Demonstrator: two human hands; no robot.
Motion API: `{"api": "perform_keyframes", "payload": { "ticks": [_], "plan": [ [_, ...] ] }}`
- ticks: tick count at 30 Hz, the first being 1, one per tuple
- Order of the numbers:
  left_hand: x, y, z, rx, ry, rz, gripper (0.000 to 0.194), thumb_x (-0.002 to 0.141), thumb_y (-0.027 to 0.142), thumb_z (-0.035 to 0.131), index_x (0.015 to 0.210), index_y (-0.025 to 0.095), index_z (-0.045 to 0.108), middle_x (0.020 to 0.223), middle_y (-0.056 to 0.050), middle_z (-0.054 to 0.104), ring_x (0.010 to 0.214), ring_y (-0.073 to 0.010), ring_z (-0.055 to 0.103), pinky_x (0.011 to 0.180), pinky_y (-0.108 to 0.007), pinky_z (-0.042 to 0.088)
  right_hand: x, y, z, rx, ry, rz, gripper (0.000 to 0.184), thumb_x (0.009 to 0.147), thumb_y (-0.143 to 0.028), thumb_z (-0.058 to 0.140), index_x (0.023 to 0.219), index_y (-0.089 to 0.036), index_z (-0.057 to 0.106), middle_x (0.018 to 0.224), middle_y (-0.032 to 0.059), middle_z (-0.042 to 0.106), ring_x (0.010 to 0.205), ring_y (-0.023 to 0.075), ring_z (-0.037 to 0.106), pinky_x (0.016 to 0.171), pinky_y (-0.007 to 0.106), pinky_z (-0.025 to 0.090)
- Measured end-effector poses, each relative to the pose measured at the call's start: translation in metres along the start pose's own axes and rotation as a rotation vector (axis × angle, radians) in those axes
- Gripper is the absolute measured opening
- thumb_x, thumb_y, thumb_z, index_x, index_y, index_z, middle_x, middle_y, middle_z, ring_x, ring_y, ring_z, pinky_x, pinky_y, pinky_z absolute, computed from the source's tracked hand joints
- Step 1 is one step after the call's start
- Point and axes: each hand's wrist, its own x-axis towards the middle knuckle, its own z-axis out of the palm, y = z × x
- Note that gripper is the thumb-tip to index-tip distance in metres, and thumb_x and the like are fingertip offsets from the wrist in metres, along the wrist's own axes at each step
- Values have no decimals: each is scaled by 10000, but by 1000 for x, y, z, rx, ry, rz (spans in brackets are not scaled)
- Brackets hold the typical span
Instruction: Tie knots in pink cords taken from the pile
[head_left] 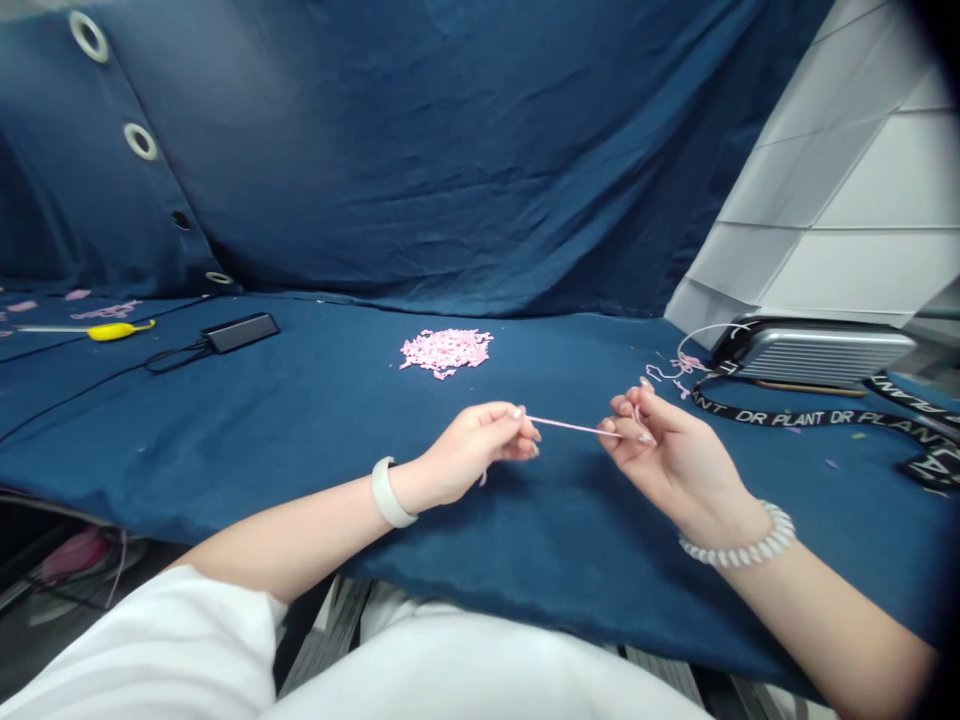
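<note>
At far left, a yellow-handled tool [120, 330] and a black power bank [240, 332] with its cable lie on the blue cloth cover [300, 480]. Nearer centre sits a heap of cut pink strands [446, 352], beyond the hands and not touching them. The left hand [469, 455], a white band [388, 492] on its wrist, pinches one end of a single pink strand [574, 427] between thumb and fingertips. The strand runs straight across the gap, held above the cloth. The right hand [671, 450], wearing a beaded bracelet [739, 540], pinches the other end, its fingers curled. Beyond it lie loose pink pieces [679, 368], a ribbed silver case [814, 352] and a black "DR PLANT" lanyard [795, 418].
</note>
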Motion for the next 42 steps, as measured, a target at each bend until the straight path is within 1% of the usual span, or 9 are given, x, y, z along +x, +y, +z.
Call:
{"api": "perform_keyframes", "payload": {
  "ticks": [5,11,14,19,22,27,32,37,42],
  "plan": [
    [-1,18,-5,-310,2,105,226,745,298,538,600,127,563,967,-33,637,1030,-157,567,967,-309,428,-3,10,2,-286,-27,70,218,706,-319,640,724,-133,528,660,-30,502,486,-1,433,639,224,523],
    [0,23,-7,-666,41,9,151,761,281,528,657,179,569,762,33,635,856,-89,609,978,-333,448,-9,21,6,-552,-144,15,257,699,-352,646,677,-118,541,597,1,518,509,26,453,550,163,437],
    [2,23,-10,-623,85,66,112,760,278,534,742,186,594,754,32,626,835,-81,605,912,-312,492,-4,21,0,-576,-127,8,259,690,-355,653,688,-115,557,614,11,527,514,26,445,521,150,409],
    [3,22,-12,-459,154,170,190,755,303,547,905,210,616,1035,1,625,931,-101,592,802,-256,542,1,23,-5,-499,-74,21,249,697,-354,647,814,-135,622,732,28,579,560,25,471,582,164,449],
    [4,24,-13,-304,259,251,233,741,318,575,950,222,612,1145,-1,582,839,-72,603,714,-206,550,-1,25,-3,-465,-29,-4,332,696,-354,647,962,-155,637,895,60,605,580,26,475,605,193,474],
    [8,28,-17,-162,413,364,301,688,346,646,962,226,614,1080,-2,614,657,-28,591,580,-152,525,-5,27,-1,-455,-33,-34,365,676,-335,670,1002,-173,642,1053,73,593,579,15,473,586,188,478],
    [10,25,-21,-184,405,331,313,664,336,675,949,220,619,944,12,639,567,-2,555,514,-126,501,-6,27,-1,-471,28,-58,394,657,-326,688,1026,-197,638,1135,70,577,494,-18,422,513,178,462],
    [10,22,-23,-251,320,215,479,684,256,662,1137,292,510,902,19,638,553,13,543,474,-85,462,3,20,-4,-350,117,-83,343,644,-275,697,977,-211,643,1048,31,606,461,-23,408,476,173,462],
    [11,17,-19,-238,233,35,274,685,251,664,949,199,609,879,9,640,557,19,541,480,-70,477,19,3,-12,-173,275,-154,318,626,-159,680,932,-217,615,827,-14,600,465,-17,431,467,135,462]
  ]
}}
